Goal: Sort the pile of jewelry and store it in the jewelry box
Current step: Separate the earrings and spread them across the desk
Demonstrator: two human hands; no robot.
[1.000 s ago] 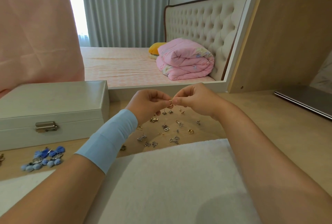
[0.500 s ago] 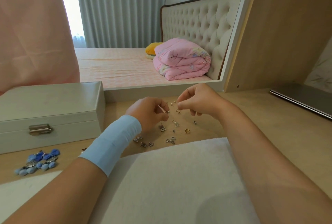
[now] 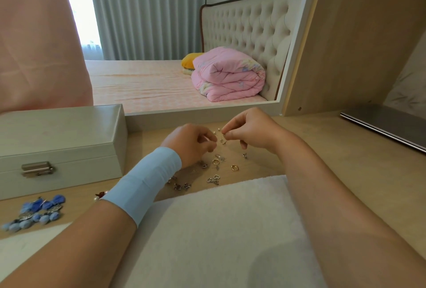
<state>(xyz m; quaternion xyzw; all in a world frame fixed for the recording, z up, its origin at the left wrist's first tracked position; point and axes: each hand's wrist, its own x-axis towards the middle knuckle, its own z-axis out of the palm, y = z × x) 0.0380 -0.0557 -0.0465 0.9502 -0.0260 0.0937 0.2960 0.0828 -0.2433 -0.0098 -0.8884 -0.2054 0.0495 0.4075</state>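
My right hand (image 3: 252,132) pinches a tiny metal piece (image 3: 223,136) just above the scattered jewelry (image 3: 215,167). My left hand (image 3: 191,143) is curled beside it, and I cannot tell whether it holds anything. A second ago both hands pinched together. Open wooden desk (image 3: 334,160) lies to the right, the fluffy towel (image 3: 219,230) edges the pile's near side, and the smooth closed jewelry box (image 3: 62,140) sits left.

Off-white jewelry box (image 3: 60,140) with a silver clasp (image 3: 38,169). In front of it, blue pom-pom earrings (image 3: 34,215). To its right, gold rings (image 3: 235,167), a light-blue wristband (image 3: 147,181) and a white towel (image 3: 219,230). Beyond it, a pink, faintly floral quilt (image 3: 230,75).
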